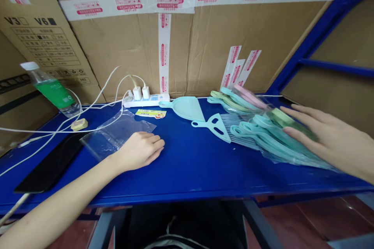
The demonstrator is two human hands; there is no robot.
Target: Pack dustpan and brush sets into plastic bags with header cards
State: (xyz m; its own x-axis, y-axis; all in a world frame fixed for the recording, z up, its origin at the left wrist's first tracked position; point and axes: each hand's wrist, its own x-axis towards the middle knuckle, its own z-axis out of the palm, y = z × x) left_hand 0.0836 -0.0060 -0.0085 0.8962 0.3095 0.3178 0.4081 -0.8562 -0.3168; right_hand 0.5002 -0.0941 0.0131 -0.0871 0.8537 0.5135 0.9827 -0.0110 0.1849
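My left hand (142,149) rests on the blue table with its fingers curled, beside a clear plastic bag (117,132); whether anything is inside the fingers is hidden. Over the pile at the right, my right hand (318,132) has its fingers apart, near a green wrapped item (288,118). Below it lie wrapped teal pieces (271,140). Pink (249,97) and yellow-green (229,102) wrapped pieces lie behind. A light teal dustpan (188,109) and a small teal brush (217,127) lie unwrapped in the middle.
A power strip (147,100) with white plugs stands at the back, a colourful label (151,113) before it. White cables cross the left side, near a water bottle (54,91), a yellowish block (79,124) and a black flat object (52,163). Cardboard (122,46) backs the table (187,175).
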